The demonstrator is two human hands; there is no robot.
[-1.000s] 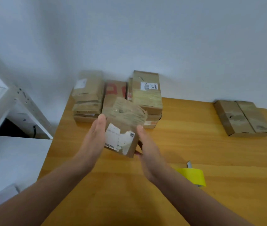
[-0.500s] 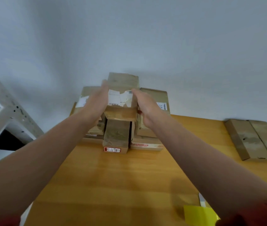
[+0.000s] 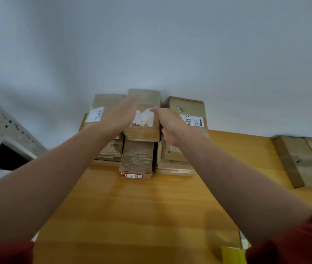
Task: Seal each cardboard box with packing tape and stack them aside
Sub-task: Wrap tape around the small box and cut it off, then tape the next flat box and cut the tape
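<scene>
Left hand [image 3: 121, 116] presses flat, fingers straight, on the top box [image 3: 147, 100]; right hand [image 3: 172, 126] grips its right side, fingers curled. On the table [image 3: 151, 210], the top box sits on the stack [image 3: 136, 159] at the wall. 2 side boxes [image 3: 303, 161] lie well apart, right. Yellow tape roll [image 3: 231, 254]: near edge.

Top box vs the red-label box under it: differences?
The top box sits on the stack between the left hand and right hand; the red-label box lies on the table, untouched. The top box carries a torn white label on top; the red-label box has a small red one on its near end. Both are brown cardboard with glossy tape.
</scene>
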